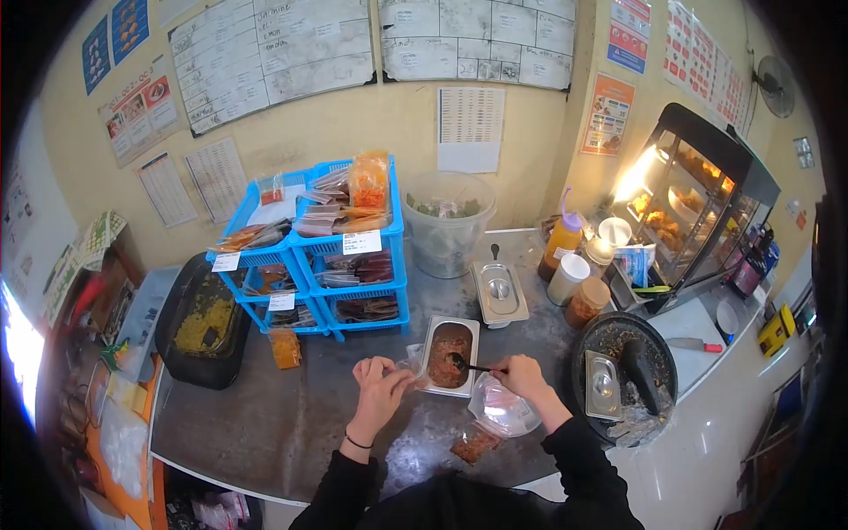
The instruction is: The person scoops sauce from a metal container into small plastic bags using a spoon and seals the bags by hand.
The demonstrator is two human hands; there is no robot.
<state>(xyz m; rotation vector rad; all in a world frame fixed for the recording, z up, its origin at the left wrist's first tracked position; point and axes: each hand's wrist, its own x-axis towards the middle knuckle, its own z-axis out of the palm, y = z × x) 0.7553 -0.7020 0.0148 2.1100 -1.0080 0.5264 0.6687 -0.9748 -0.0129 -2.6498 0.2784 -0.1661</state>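
My right hand [521,376] grips the handle of a black spoon [478,367], whose bowl rests in chunky red-brown sauce [449,353]. A rectangular metal pan [475,332] contains the sauce. Just left of the pan, my left hand [378,387] pinches a small clear plastic bag [413,360], held close to the pan's edge. Below my right hand sits a clear plastic tub [526,419] with what look like more clear bags. A filled sauce packet [474,444] lies on the table in front of it.
Stacked blue baskets [367,305] of packets stand at the back left, near a black tray [221,375]. A lidded metal pan [502,296] and a large clear bucket [446,238] are behind. On the right are bottles [565,237], a stone mortar [654,336] and a knife [693,344].
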